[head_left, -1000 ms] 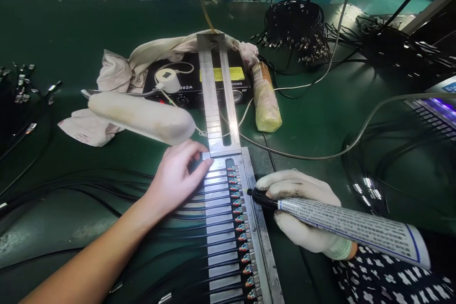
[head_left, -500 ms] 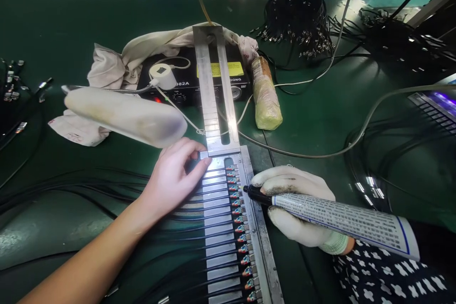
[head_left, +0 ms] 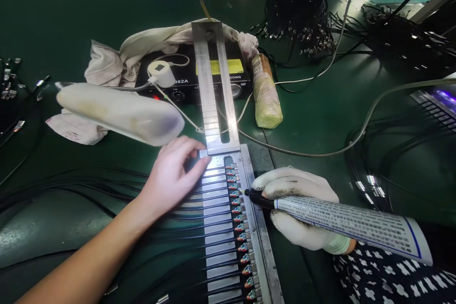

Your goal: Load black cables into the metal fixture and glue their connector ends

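Observation:
My bare left hand [head_left: 178, 166] has its thumb and index finger closed on the top left corner of a long metal fixture [head_left: 217, 242]. Black cables lie side by side across this fixture, ending in a row of small connectors [head_left: 243, 247] with exposed coloured wires. In a white glove, my right hand [head_left: 299, 190] grips a glue tube [head_left: 349, 223] printed with dense text. The tube lies tilted, its black nozzle tip [head_left: 246, 192] pointing left at one of the upper connectors. Whether the tip touches it, I cannot tell.
A slotted metal plate [head_left: 204, 80] leads from the fixture over a black control box [head_left: 185, 92]. A white lamp [head_left: 121, 111] hangs at the left. Beside the box lies a wrapped bottle-like object [head_left: 267, 99]. Cable bundles [head_left: 295, 14] sit at the back right.
The glue tube and my right hand have shifted slightly right, drawing the nozzle tip a little away from the connectors. My left hand stays at the fixture's corner.

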Available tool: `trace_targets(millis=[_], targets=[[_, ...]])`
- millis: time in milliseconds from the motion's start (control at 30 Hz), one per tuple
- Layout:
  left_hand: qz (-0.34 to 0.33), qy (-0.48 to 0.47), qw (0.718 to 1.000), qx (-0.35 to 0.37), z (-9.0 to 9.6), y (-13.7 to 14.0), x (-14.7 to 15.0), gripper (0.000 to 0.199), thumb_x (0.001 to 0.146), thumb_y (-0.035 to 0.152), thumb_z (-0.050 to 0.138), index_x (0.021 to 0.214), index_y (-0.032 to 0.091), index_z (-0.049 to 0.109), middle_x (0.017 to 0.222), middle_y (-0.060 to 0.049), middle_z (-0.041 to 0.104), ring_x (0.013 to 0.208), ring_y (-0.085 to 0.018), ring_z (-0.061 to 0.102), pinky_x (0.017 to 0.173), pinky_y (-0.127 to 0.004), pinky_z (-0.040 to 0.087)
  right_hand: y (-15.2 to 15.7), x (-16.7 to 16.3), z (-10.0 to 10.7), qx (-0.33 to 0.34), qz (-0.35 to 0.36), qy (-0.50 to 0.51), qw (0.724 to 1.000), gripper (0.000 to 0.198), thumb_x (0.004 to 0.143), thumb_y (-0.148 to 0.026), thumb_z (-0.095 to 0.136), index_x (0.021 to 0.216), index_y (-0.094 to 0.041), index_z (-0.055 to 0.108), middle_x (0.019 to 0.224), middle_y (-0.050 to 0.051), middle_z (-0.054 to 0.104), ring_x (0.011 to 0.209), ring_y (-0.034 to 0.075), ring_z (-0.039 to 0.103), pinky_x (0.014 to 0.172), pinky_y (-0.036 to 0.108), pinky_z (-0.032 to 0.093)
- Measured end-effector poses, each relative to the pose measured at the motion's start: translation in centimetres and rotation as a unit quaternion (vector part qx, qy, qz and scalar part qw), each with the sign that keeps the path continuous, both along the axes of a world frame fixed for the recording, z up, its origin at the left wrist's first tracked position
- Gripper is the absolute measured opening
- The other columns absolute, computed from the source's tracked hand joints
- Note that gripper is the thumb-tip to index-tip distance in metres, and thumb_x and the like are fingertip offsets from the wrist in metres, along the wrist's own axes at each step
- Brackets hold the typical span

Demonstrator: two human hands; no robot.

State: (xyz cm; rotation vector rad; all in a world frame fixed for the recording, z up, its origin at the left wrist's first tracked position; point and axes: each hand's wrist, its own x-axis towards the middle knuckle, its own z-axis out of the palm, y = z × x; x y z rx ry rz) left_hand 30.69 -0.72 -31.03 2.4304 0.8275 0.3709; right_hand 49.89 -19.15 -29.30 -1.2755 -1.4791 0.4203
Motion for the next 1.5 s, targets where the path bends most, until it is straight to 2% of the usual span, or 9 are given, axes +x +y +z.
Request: trace_targets(millis=[233, 833, 1033, 1500], targets=[[0.003, 0.005, 1.0, -0.003, 0.0, 0.0, -0.1, 0.023, 0.092, 0.04, 0.054, 0.095, 0.018, 0.061, 0.087, -0.003, 0.056, 0.084, -0.016, 0.051, 0.08, -0.031, 0.039, 0.4, -0.1, 0.3, 0.006, -0.006, 0.008, 1.0, 0.018, 0.071, -0.01, 0.064, 0.088, -0.014, 0.067, 0.093, 0.007, 0.073, 0.082, 0.016, 0.072, 0.074, 0.025, 0.061], [-0.001, -0.003, 1.0, 0.0, 0.0, 0.1, 0.0, 0.022, 0.092, 0.039, 0.055, 0.094, 0.019, 0.061, 0.086, -0.002, 0.056, 0.083, -0.015, 0.051, 0.079, -0.03, 0.039, 0.2, 0.1, 0.2, -0.002, -0.011, 0.006, 1.0, 0.02, 0.073, -0.011, 0.067, 0.093, -0.016, 0.068, 0.098, 0.007, 0.072, 0.089, 0.019, 0.072, 0.081, 0.029, 0.062], [-0.001, -0.002, 1.0, 0.0, 0.0, 0.1, -0.1, 0.022, 0.092, 0.04, 0.055, 0.094, 0.019, 0.061, 0.086, -0.002, 0.056, 0.083, -0.015, 0.051, 0.078, -0.03, 0.039, -0.5, 0.2, 1.0, 0.022, -0.004, -0.026, 0.999, 0.022, 0.072, -0.012, 0.063, 0.093, -0.017, 0.066, 0.097, 0.008, 0.074, 0.084, 0.019, 0.073, 0.073, 0.028, 0.063], [-0.005, -0.005, 1.0, 0.005, -0.1, 0.1, 0.0, 0.02, 0.092, 0.038, 0.055, 0.093, 0.018, 0.061, 0.085, -0.001, 0.055, 0.083, -0.015, 0.051, 0.078, -0.03, 0.038, -0.3, -0.1, 0.2, 0.019, 0.007, -0.027, 0.999, 0.019, 0.071, -0.013, 0.063, 0.09, -0.016, 0.067, 0.093, 0.006, 0.073, 0.082, 0.016, 0.072, 0.074, 0.025, 0.062]])
